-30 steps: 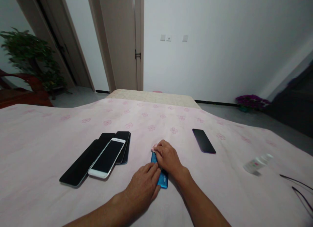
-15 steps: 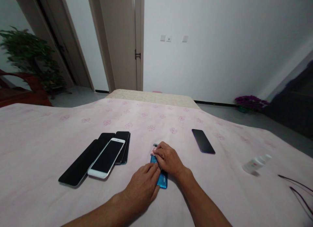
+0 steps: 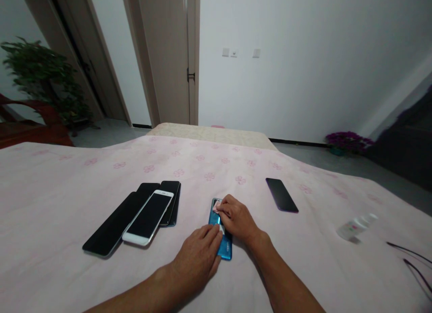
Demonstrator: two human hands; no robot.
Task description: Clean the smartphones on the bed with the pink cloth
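Observation:
A blue smartphone [image 3: 225, 249] lies face down on the flowered cover, its back and printed lettering partly showing. My left hand [image 3: 198, 251] grips it along the lower left side, fingers resting over its back. Pinched in the fingers of my right hand [image 3: 239, 219] is a small pale pink cloth [image 3: 216, 207], pressed on the phone's upper end near the camera area. Part of the cloth and the phone's right side are hidden under that hand. A small white patch, perhaps more cloth or glare, shows between the hands.
To the left, a white phone [image 3: 148, 219] rests on several dark phones [image 3: 110, 227]. A dark phone [image 3: 282, 195] lies to the right. Beyond it are a white bottle [image 3: 356, 226] on its side and dark thin glasses arms or cables [image 3: 408, 252]. A pink flowered cover [image 3: 256, 277] spreads beneath everything.
My right hand has shifted slightly to the right with the cloth, baring more of the phone's blue back. The left hand stays in place on the phone.

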